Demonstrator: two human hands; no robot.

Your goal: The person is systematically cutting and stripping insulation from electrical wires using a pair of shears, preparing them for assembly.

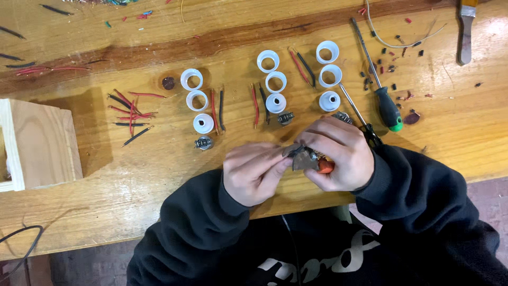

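Pinching from both sides, the left hand [253, 172] and the right hand [338, 153] meet over the near edge of the workbench [159, 175], fingers closed on one small dark metal part [305, 158] held between them. Thumb and forefinger of the left hand clamp its left edge; the right hand's fingers curl over its top and far side. An orange-handled tool [325, 167] peeks out from under the right palm, tucked against the part, though how it is gripped is hidden.

Just beyond the right knuckles lies a slim screwdriver [355, 108], its dark handle slipping under the wrist. Further right sits a bigger screwdriver with a black and green handle [389, 110], with wire offcuts [389, 66] scattered past it.

Straight ahead of the hands, three columns of white plastic rings and caps line up: the right column [329, 77], the middle column [275, 82] and, off past the left hand, the left column [194, 100]. Small metal sockets [203, 142] sit at the foot of the columns, and short red and black wires [217, 108] lie alongside them.

Well to the left of the left hand, a loose bundle of red and black wires [131, 114] rests near a pale wooden box [37, 145]. Far off to the upper right, a brush handle [465, 32] lies on the wood.
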